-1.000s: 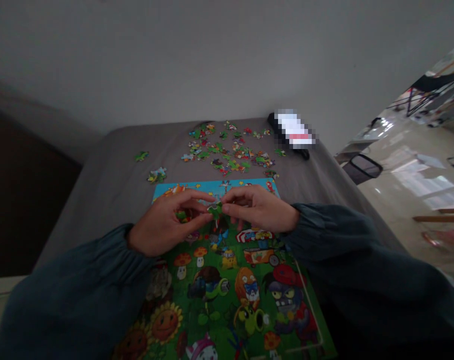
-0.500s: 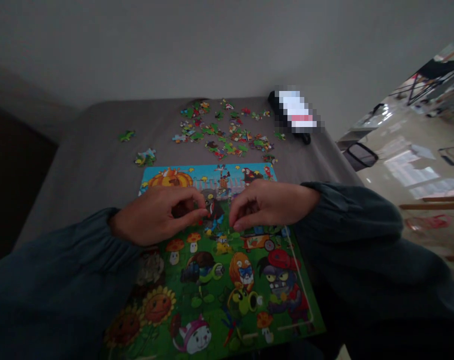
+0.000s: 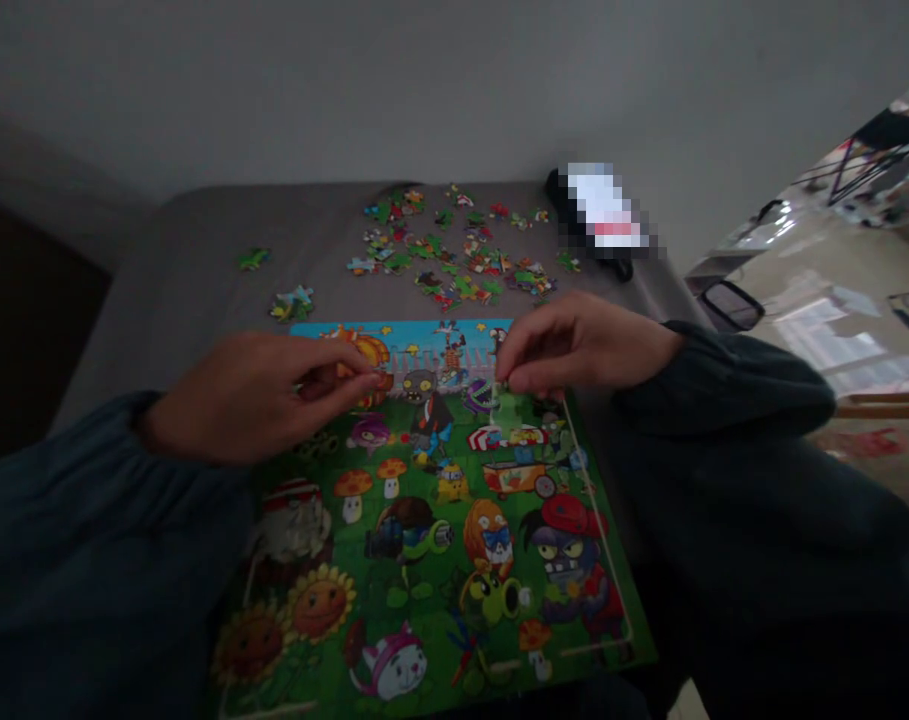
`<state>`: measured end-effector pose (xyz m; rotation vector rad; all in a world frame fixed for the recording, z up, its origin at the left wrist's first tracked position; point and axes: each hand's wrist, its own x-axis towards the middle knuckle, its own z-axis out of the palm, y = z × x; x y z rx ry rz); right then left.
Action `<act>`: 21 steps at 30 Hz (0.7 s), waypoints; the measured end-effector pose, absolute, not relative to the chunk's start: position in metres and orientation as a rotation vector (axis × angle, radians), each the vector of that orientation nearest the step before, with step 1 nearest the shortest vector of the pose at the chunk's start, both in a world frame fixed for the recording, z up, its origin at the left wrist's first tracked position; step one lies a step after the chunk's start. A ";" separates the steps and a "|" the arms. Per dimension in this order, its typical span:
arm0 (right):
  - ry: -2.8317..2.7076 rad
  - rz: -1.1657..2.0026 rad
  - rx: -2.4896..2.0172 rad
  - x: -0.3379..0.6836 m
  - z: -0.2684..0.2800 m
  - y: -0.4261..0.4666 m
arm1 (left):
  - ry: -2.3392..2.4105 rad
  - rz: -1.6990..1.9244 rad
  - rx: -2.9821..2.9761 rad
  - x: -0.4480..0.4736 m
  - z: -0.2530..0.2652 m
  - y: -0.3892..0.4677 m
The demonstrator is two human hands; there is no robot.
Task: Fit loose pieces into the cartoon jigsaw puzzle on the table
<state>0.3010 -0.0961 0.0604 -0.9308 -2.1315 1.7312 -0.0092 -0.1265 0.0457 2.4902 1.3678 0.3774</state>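
A cartoon jigsaw board (image 3: 454,640) with a green lower part and a blue top strip lies in front of me. My right hand (image 3: 589,345) is closed in a pinch over its upper right part, near a purple plant figure. A small greenish edge, seemingly a puzzle piece (image 3: 504,385), shows at those fingertips. Over the upper left, beside the orange pumpkin picture, my left hand (image 3: 259,395) has thumb and fingertips pressed together. Whatever they hold, if anything, is hidden. Loose puzzle pieces (image 3: 469,288) lie scattered beyond the board's top edge.
A black device with a bright, blurred-out screen (image 3: 604,210) stands at the table's back right. Two small groups of pieces lie on the left, one group (image 3: 292,302) close to the board. A grey cloth (image 3: 176,270) covers the table. Wall behind; floor and furniture at right.
My hands have drawn apart from over the board's middle. The left moved left and slightly up, the right moved right and up. The zombie figure between them is now uncovered.
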 end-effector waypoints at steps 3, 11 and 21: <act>-1.819 1.523 -0.948 0.304 0.058 -0.094 | 1.676 0.531 2.444 -0.020 0.056 -0.124; -1.658 1.281 -1.084 0.295 0.043 -0.083 | 2.105 0.981 2.141 -0.032 0.059 -0.116; -1.975 1.020 -1.093 0.280 0.050 -0.101 | 2.098 0.763 2.138 -0.033 0.058 -0.114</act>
